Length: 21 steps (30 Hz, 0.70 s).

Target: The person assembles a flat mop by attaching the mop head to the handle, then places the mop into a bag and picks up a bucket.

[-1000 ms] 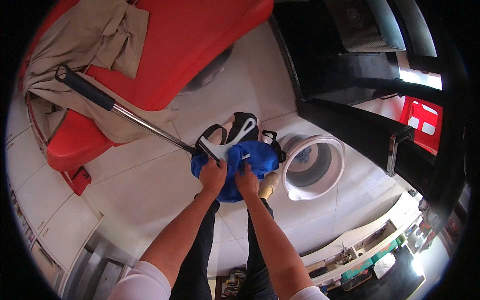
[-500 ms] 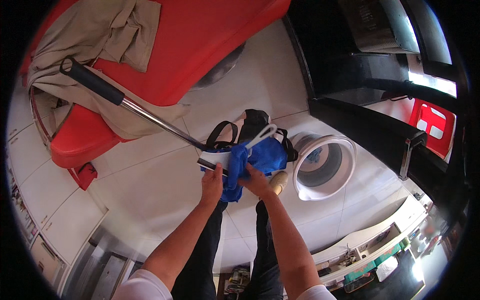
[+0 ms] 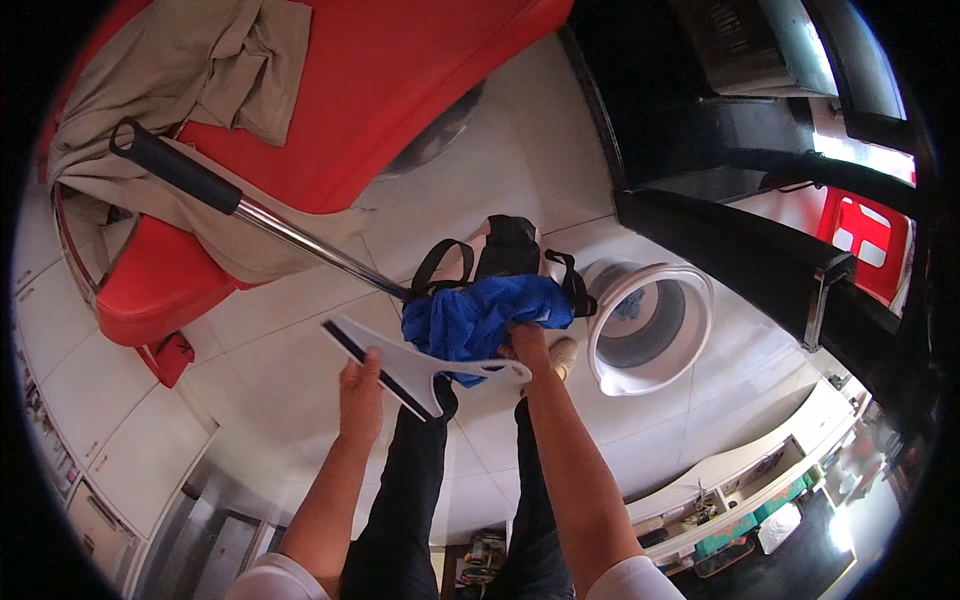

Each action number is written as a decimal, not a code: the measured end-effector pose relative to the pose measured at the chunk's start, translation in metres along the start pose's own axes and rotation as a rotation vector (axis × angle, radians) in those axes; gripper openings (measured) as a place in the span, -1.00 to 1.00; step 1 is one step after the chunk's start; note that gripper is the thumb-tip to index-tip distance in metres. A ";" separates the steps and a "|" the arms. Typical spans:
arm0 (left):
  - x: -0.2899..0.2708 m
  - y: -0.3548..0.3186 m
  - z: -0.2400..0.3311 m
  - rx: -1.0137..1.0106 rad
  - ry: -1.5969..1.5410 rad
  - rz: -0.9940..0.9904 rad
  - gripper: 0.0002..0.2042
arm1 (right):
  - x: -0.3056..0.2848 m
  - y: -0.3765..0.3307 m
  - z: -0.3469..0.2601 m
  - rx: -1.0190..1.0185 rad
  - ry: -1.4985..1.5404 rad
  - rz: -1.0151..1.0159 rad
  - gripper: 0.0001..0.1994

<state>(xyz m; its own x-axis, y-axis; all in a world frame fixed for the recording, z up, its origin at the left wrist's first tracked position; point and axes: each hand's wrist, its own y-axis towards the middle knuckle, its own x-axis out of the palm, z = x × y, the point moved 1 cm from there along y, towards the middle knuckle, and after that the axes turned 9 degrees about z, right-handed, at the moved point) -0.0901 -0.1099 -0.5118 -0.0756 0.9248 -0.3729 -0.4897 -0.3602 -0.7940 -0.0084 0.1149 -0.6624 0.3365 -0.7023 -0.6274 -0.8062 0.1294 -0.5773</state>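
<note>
My left hand (image 3: 360,395) is closed on a white squeegee (image 3: 425,367) with a black blade edge. The squeegee's looped handle extends right, in front of a bunched blue cloth (image 3: 470,318). My right hand (image 3: 528,345) grips the cloth's lower right side, its fingertips partly hidden in the folds. Behind the cloth stands a bag (image 3: 508,248) with black straps and a black and pale pink body. A long metal pole with a black grip (image 3: 185,170) slants from the upper left down to the cloth, where its lower end is hidden.
A white and grey bucket (image 3: 650,350) with a bluish thing inside stands right of the bag. A red padded seat (image 3: 400,90), draped with a beige cloth (image 3: 190,70), fills the upper left. Black furniture (image 3: 730,240) lies at right. A cream shelf unit (image 3: 740,460) is at lower right.
The squeegee has come away from the blue cloth, toward me and to the left, in my left hand. The cloth now lies more spread over the bag, my right hand still at it.
</note>
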 end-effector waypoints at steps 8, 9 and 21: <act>0.029 0.003 -0.030 0.084 0.188 -0.527 -0.61 | 0.087 0.030 0.032 0.528 1.288 0.437 -0.63; 0.037 0.004 -0.036 0.026 0.189 -0.549 -0.63 | 0.084 0.034 0.028 0.551 1.022 0.327 -0.63; 0.080 0.028 -0.034 0.123 0.492 -0.617 -0.64 | 0.011 0.027 0.014 0.379 -0.431 -0.326 -0.71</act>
<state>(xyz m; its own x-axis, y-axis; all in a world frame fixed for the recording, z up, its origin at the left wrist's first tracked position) -0.0803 -0.0504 -0.5799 0.6182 0.7825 -0.0748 -0.4125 0.2420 -0.8782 -0.0192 0.1202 -0.6924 0.7624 -0.4143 -0.4971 -0.4298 0.2501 -0.8676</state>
